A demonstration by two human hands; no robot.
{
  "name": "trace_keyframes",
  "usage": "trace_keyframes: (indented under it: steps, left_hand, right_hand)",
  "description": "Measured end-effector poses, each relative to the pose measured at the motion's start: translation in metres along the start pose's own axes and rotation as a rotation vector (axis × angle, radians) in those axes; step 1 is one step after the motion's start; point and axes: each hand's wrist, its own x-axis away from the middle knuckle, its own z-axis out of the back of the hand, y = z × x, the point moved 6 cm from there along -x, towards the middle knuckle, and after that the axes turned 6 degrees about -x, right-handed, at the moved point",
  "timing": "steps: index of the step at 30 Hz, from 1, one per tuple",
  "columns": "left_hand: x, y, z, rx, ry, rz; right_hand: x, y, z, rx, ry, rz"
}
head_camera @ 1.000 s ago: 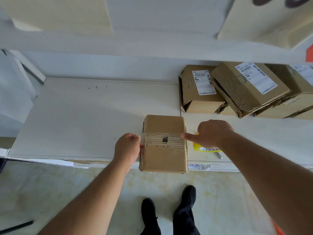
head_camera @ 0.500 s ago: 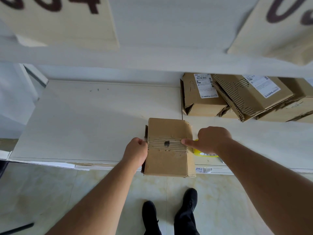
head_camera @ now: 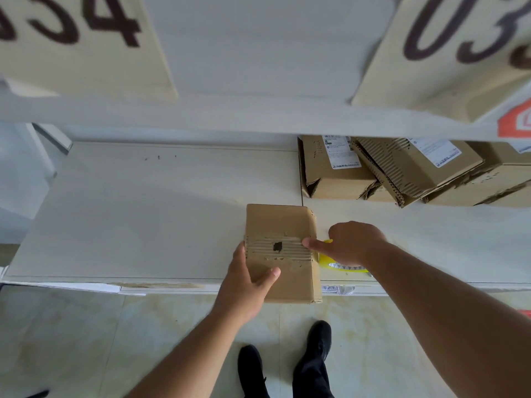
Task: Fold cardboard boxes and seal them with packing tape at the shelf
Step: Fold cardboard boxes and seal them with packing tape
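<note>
**Box held at shelf edge**

Left hand (head_camera: 247, 285): grips the box (head_camera: 283, 254) at its near left corner, thumb lying on top, fingers hidden round the side.
Right hand (head_camera: 352, 244): loosely curled, forefinger straight, tip pressing the torn corrugated strip across the box top at its right edge.
Box: closed, flat on the shelf (head_camera: 143, 214), near end overhanging the front edge.
Tape roll (head_camera: 342, 264): yellow, just beside the box on the right, partly under the right hand.
Labelled boxes (head_camera: 402, 170): stacked at the back right.
Shoes (head_camera: 287, 366): black, on the tiled floor below.
</note>
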Motion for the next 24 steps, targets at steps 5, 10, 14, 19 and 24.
trace_keyframes:
  steps: [5,10,14,19,24]
  left_hand:
    - [-0.008,-0.008,0.015,0.068,-0.035,-0.053]
    - [-0.009,-0.017,0.03,0.245,-0.068,-0.035]
    - [-0.011,-0.032,0.036,0.55,-0.183,0.028]
    - [-0.024,-0.059,0.023,0.808,-0.249,0.14]
    - [-0.03,-0.061,-0.002,0.704,-0.207,0.248]
  right_hand:
    - [0.005,0.002,-0.011,-0.154,-0.047,0.018]
    - [0.016,-0.016,-0.002,-0.321,-0.079,0.084]
    - [0.031,-0.054,0.03,-0.283,-0.058,0.17]
    - [0.05,-0.108,0.064,-0.043,-0.177,0.284]
    - [0.055,-0.124,0.086,0.119,-0.29,0.299]
